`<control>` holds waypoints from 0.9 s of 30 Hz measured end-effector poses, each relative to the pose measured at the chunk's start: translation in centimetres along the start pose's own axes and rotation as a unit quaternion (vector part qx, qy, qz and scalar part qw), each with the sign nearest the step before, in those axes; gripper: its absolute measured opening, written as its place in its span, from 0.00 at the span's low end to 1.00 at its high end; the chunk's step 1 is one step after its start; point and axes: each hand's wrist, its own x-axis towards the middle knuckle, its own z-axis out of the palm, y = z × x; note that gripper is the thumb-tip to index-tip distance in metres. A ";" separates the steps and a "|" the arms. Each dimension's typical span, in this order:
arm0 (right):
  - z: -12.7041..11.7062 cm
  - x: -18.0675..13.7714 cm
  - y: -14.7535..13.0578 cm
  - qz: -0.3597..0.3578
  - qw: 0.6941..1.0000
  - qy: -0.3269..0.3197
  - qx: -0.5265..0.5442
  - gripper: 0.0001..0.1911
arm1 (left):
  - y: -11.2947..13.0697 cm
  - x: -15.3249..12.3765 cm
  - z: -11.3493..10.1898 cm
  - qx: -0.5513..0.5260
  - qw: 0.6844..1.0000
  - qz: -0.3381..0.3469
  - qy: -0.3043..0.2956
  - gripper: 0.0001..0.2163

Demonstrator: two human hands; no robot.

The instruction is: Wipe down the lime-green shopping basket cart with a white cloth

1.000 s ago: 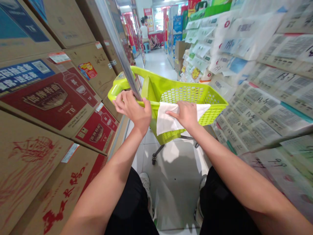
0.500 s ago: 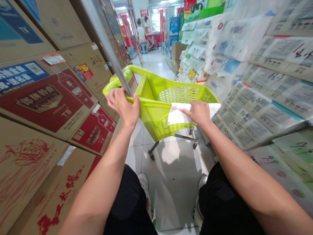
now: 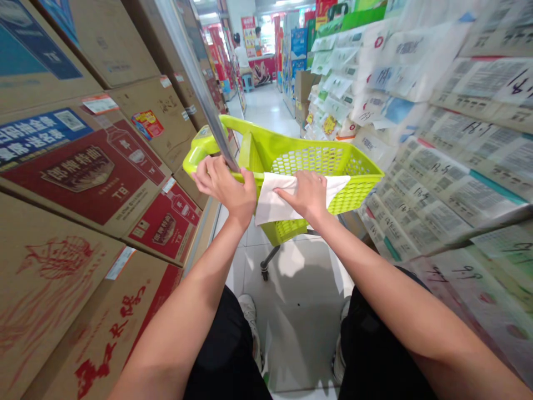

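A lime-green plastic shopping cart (image 3: 358,194) with perforated basket walls stands in front of me, its side turned toward me. My left hand (image 3: 228,188) is closed over the cart's rim near the handle end, close to the foot of an upright metal pole (image 3: 195,72). Over the near rim hangs a white cloth (image 3: 268,205), draped down the basket's outer side. My right hand (image 3: 308,194) grips this cloth against the rim, thumb on the outside and fingers over the top. Part of the cloth is hidden under that hand.
Stacked cardboard cartons (image 3: 79,172) line the left side. On the right are piled packs of paper tissue (image 3: 441,178) with handwritten prices. A tiled aisle (image 3: 270,105) runs ahead to a seated person (image 3: 241,55) and another person. My shoes are on the floor below.
My right hand has slid left along the rim with the white cloth, closer to my left hand. The left hand keeps its hold; the cart appears slightly farther right in view.
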 end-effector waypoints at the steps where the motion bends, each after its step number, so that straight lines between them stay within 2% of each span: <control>1: 0.1 0.0 -0.2 -0.002 1.000 0.004 0.002 0.39 | -0.2 0.1 0.0 -0.005 1.000 -0.001 -0.005 0.14; 4: 0.2 0.0 0.4 -0.027 1.000 -0.002 -0.005 0.38 | -1.0 0.6 0.4 -0.021 1.000 -0.011 -0.016 0.15; 7: -0.2 -0.1 2.7 -0.046 0.998 -0.020 -0.035 0.36 | -2.2 1.4 0.9 -0.023 1.000 -0.017 -0.011 0.16; 12: -1.3 -0.4 8.1 -0.013 0.994 -0.037 -0.102 0.35 | -4.1 2.8 1.3 -0.020 1.000 -0.012 -0.017 0.13; 15: -1.5 -0.5 9.5 0.006 0.993 -0.034 -0.116 0.35 | -4.3 3.1 1.4 -0.025 0.999 -0.009 -0.018 0.13; 18: -1.0 -0.6 7.9 0.016 0.994 -0.021 -0.106 0.35 | -3.9 2.6 1.4 -0.025 1.000 -0.016 -0.008 0.16; 21: 0.0 -0.5 3.9 0.006 0.998 -0.019 -0.064 0.33 | -3.0 1.9 1.2 -0.019 1.000 -0.020 -0.002 0.18; 25: 1.2 -0.1 -2.0 -0.002 1.000 0.013 0.013 0.31 | -2.3 1.0 1.0 -0.010 1.000 -0.005 -0.004 0.18; 27: 1.6 0.1 -4.0 -0.001 0.999 0.028 0.040 0.30 | -2.3 0.9 1.0 -0.006 1.000 0.005 -0.006 0.18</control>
